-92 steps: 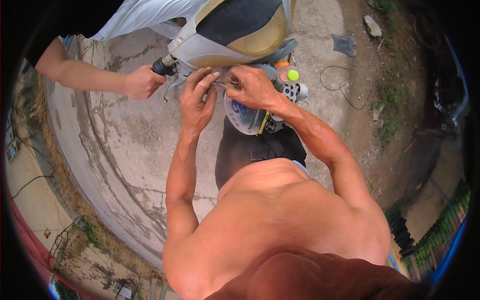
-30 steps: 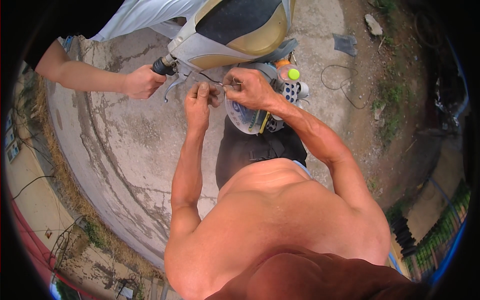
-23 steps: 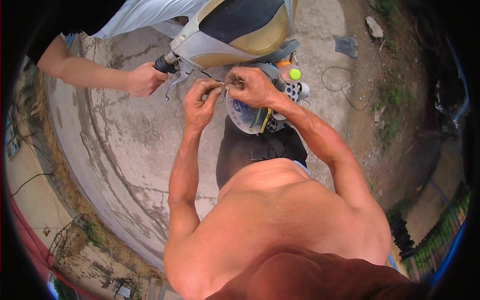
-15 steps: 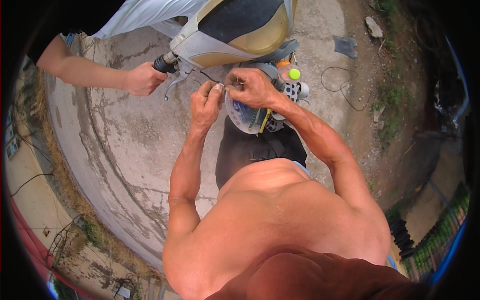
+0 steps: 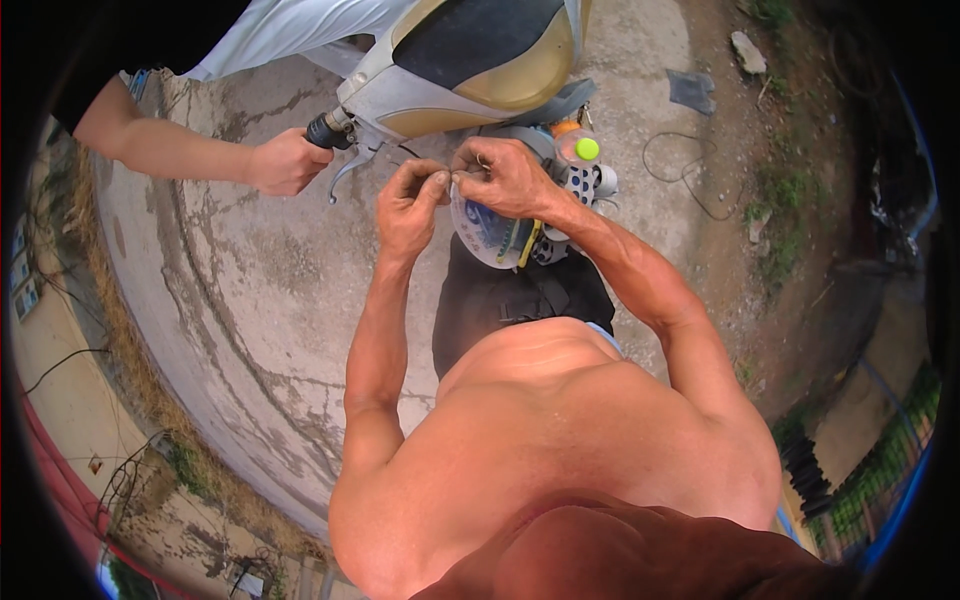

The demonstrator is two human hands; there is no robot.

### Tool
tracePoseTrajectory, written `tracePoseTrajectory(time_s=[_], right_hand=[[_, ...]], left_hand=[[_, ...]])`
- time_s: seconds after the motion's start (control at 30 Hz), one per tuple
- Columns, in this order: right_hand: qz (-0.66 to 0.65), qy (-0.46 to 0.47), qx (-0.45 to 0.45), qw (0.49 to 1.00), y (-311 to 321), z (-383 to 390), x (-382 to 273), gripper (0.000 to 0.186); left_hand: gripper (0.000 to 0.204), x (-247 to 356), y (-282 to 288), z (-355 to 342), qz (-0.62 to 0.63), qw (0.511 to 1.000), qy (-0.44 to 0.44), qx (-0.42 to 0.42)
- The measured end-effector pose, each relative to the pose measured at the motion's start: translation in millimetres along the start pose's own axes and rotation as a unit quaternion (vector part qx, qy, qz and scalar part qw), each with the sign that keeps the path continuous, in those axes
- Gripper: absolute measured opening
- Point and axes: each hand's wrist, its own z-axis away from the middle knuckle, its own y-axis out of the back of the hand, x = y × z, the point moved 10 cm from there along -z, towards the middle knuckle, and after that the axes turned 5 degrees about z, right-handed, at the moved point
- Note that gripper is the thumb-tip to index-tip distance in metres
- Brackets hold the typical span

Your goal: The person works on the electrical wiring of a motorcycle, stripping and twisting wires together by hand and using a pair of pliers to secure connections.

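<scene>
After my left hand (image 5: 408,205) had stood apart a second earlier, its fingertips came in just beside those of my right hand (image 5: 500,180). Both hands therefore met at one working point, and the fine handling apparently remained in progress. My left hand was pinched narrow; I could not tell what it gripped. My right hand was also narrow, seemingly on the end of the dark cable (image 5: 408,151), whose visible length ran from near the brake lever (image 5: 347,178) to behind my left hand. Count: one cable, one lever, one handlebar grip (image 5: 322,132) with one co-worker's hand (image 5: 290,163) at its end, one white tub (image 5: 462,228) and one green-capped bottle (image 5: 586,150).
</scene>
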Motion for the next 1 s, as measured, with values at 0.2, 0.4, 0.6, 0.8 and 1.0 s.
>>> tracePoseTrajectory(time_s=[0.2,0.4,0.6,0.8,1.0], right_hand=[[-0.003,0.011,0.016,1.000,3,2,-2,0.022],[-0.043,-0.010,0.061,0.997,7,9,7,0.024],[-0.181,-0.111,0.070,0.975,7,21,31,0.023],[-0.076,-0.089,0.079,0.990,18,29,35,0.022],[-0.039,-0.039,0.099,0.994,26,26,6,0.021]], left_hand=[[0.020,-18,2,-2,-0.095,0.994,0.059,0.006],[0.024,-12,-3,-2,-0.016,0.999,0.013,0.038],[0.016,0,-25,2,-0.042,0.999,0.018,-0.008],[0.016,-8,-27,-1,-0.046,0.997,0.031,-0.046],[0.014,15,-28,-1,-0.172,0.980,-0.086,-0.044]])
